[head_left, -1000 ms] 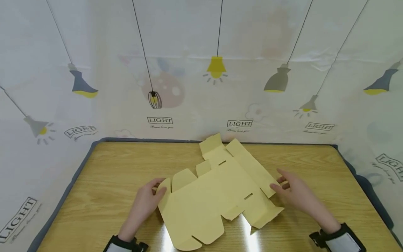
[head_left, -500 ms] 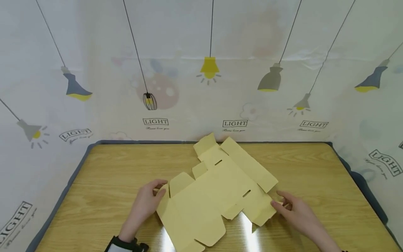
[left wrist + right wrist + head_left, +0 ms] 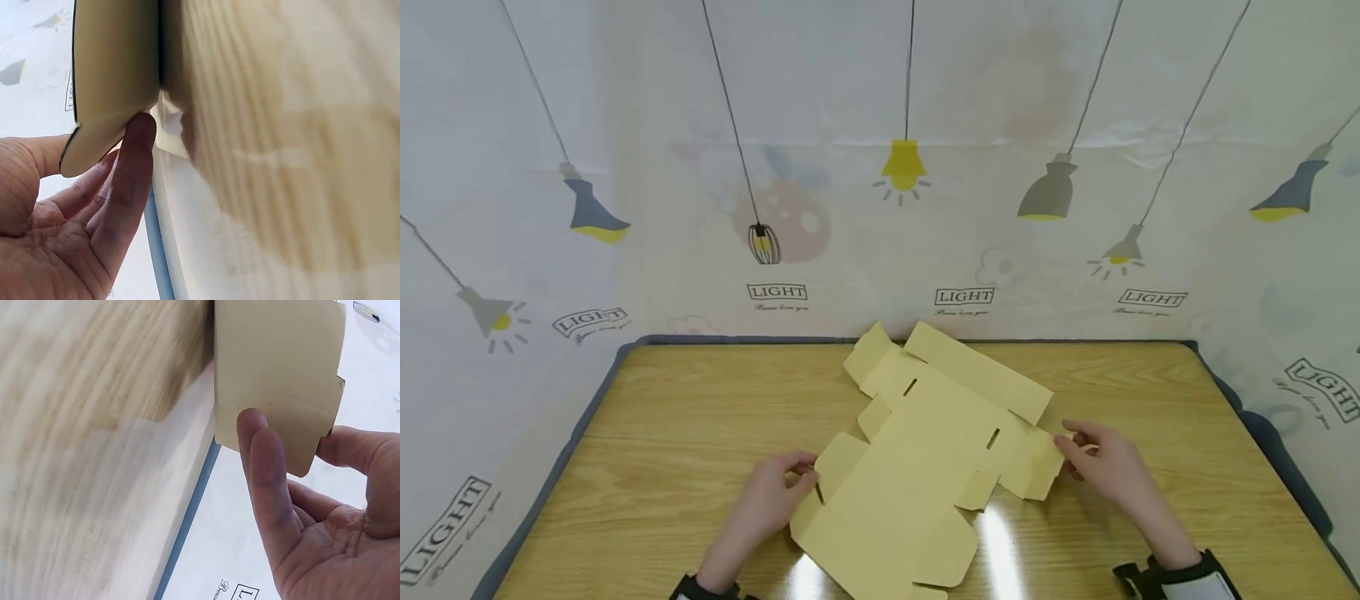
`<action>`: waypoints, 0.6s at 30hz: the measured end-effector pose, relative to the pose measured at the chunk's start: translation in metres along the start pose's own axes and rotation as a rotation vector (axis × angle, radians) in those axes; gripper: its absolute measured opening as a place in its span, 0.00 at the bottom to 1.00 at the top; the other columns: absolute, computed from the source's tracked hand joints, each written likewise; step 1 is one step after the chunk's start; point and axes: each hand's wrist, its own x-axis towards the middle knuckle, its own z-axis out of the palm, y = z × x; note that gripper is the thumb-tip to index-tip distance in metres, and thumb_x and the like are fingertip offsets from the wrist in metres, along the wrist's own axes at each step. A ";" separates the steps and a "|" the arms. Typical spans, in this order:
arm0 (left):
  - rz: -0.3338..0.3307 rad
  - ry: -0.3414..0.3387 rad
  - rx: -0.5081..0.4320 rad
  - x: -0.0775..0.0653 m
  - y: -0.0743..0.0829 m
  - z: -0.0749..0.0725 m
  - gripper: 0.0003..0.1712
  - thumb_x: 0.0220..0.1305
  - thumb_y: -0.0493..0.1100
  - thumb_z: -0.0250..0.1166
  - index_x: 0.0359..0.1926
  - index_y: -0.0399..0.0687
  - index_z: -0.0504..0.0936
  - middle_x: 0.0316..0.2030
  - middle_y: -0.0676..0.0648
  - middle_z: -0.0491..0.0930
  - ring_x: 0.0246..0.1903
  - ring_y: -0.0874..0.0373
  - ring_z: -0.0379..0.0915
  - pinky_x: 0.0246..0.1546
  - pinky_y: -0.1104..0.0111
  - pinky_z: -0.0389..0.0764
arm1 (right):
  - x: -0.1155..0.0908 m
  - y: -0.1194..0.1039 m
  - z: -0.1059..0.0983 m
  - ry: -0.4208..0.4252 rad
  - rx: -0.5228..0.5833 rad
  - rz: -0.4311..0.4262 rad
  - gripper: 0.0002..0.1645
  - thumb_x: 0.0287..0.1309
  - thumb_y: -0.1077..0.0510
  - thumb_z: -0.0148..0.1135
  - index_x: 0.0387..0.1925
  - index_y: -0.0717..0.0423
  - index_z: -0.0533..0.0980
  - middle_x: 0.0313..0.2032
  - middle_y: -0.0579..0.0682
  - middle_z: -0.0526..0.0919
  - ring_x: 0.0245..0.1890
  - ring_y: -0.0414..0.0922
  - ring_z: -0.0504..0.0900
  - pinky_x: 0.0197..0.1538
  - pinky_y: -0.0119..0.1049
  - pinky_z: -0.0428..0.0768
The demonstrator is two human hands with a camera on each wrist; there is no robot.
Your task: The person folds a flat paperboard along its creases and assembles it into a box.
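Observation:
An unfolded yellow cardboard box blank (image 3: pixel 910 467), with flaps, creases and two short slots, lies slantwise on the wooden table. My left hand (image 3: pixel 775 493) pinches a flap at its left edge; in the left wrist view the thumb is over the flap (image 3: pixel 115 69) and the fingers are beneath. At the right side, my right hand (image 3: pixel 1101 458) pinches a corner flap between thumb and fingers. The right wrist view shows fingertips (image 3: pixel 253 422) against the underside of that flap (image 3: pixel 281 356), the thumb at its far edge.
The wooden table (image 3: pixel 700 400) has a dark blue-grey edge (image 3: pixel 775 340). Behind and beside it hangs a white sheet (image 3: pixel 850 83) printed with lamps and LIGHT labels. The blank's far flaps reach the table's back edge.
The cardboard blank has turned anticlockwise, its far end shifting left. My right hand has moved from the long side panel to the corner flap; my left hand has shifted along the left edge.

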 end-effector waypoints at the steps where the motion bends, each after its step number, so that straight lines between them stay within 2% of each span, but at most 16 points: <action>1: 0.006 -0.009 -0.002 -0.001 0.001 0.001 0.14 0.70 0.38 0.68 0.53 0.37 0.87 0.39 0.45 0.89 0.39 0.54 0.87 0.39 0.65 0.87 | 0.003 0.000 -0.001 0.002 -0.008 -0.003 0.32 0.77 0.56 0.58 0.69 0.78 0.69 0.43 0.63 0.85 0.31 0.41 0.86 0.32 0.33 0.86; 3: 0.018 -0.039 -0.008 -0.005 0.002 0.002 0.17 0.69 0.39 0.69 0.54 0.33 0.86 0.38 0.45 0.88 0.40 0.53 0.87 0.37 0.67 0.85 | 0.010 0.000 -0.001 0.004 -0.026 -0.020 0.31 0.77 0.56 0.57 0.68 0.78 0.69 0.44 0.65 0.86 0.32 0.42 0.86 0.32 0.33 0.86; 6: 0.070 -0.111 0.002 -0.012 0.004 0.003 0.16 0.68 0.39 0.69 0.51 0.33 0.86 0.37 0.45 0.87 0.38 0.55 0.85 0.32 0.73 0.81 | 0.021 -0.002 -0.002 0.004 -0.052 -0.047 0.31 0.78 0.55 0.56 0.68 0.78 0.70 0.46 0.67 0.87 0.33 0.44 0.87 0.32 0.33 0.85; 10: 0.152 -0.223 0.019 -0.021 0.008 0.007 0.07 0.69 0.40 0.68 0.43 0.39 0.86 0.34 0.47 0.86 0.32 0.63 0.77 0.28 0.76 0.76 | 0.035 -0.005 -0.004 0.004 -0.103 -0.079 0.31 0.78 0.54 0.56 0.68 0.77 0.70 0.49 0.69 0.86 0.34 0.48 0.88 0.30 0.33 0.82; 13: 0.170 -0.281 0.014 -0.029 0.012 0.012 0.04 0.69 0.41 0.68 0.38 0.44 0.85 0.31 0.51 0.85 0.28 0.69 0.72 0.26 0.76 0.73 | 0.043 -0.006 -0.006 0.001 -0.149 -0.102 0.32 0.78 0.53 0.56 0.69 0.76 0.70 0.52 0.72 0.84 0.38 0.53 0.89 0.31 0.35 0.81; 18: 0.161 -0.333 0.003 -0.037 0.019 0.016 0.11 0.71 0.44 0.66 0.30 0.47 0.82 0.25 0.57 0.78 0.23 0.71 0.65 0.25 0.77 0.68 | 0.049 -0.009 -0.011 -0.012 -0.164 -0.122 0.36 0.79 0.51 0.54 0.71 0.78 0.66 0.56 0.77 0.81 0.46 0.62 0.88 0.34 0.38 0.86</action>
